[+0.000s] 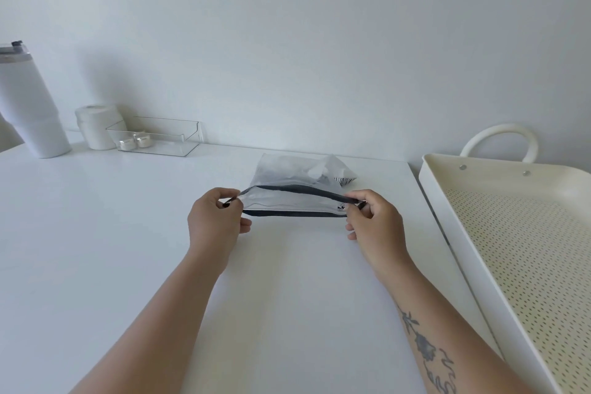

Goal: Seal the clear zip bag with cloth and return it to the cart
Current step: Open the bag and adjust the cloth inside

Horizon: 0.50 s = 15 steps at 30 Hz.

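sealing step: left hand (215,221) and right hand (373,221) each pinch an end of the clear zip bag (297,190) stretched between them, mouth still gaping; next, probably press the dark strips together.

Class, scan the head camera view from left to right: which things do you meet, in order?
Tumbler → white jar → clear tray → left hand → zip bag → right hand → cart.
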{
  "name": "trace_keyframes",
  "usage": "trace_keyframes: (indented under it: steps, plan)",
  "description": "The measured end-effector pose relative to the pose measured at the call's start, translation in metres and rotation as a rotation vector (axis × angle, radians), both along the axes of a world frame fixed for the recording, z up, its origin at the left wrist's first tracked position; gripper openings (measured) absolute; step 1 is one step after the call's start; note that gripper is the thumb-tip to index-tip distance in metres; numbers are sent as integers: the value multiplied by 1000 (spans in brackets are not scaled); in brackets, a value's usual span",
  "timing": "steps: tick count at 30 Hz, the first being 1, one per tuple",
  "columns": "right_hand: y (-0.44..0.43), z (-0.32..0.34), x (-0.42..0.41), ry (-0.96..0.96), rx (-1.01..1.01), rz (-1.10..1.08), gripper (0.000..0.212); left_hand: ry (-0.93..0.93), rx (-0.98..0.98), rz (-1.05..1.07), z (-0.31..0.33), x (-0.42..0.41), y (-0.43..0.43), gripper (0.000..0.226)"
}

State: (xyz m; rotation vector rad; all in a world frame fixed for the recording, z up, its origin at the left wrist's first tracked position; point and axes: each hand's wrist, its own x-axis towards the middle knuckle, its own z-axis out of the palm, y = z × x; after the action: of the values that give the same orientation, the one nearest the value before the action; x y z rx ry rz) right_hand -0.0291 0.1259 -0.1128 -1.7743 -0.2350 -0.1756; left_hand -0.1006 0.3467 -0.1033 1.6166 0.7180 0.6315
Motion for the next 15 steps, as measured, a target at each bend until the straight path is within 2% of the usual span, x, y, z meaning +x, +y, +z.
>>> trace_keyframes:
  steps: [5,8,11,13,15]
  plan:
    - [1,3,-1,19,6,86,21,76,208,79,0,-1,9,27]
    - [1,4,-3,45,6,97,18,226,589,52,2,-1,1,52]
    - [2,7,-4,67,53,152,8,90,998,-158,6,-4,-26,64]
    - [2,9,-6,68,68,213,4,63,1148,-331,3,-5,-42,67]
    - [3,10,-8,69,58,271,2,69,1203,-359,1,-4,-49,62]
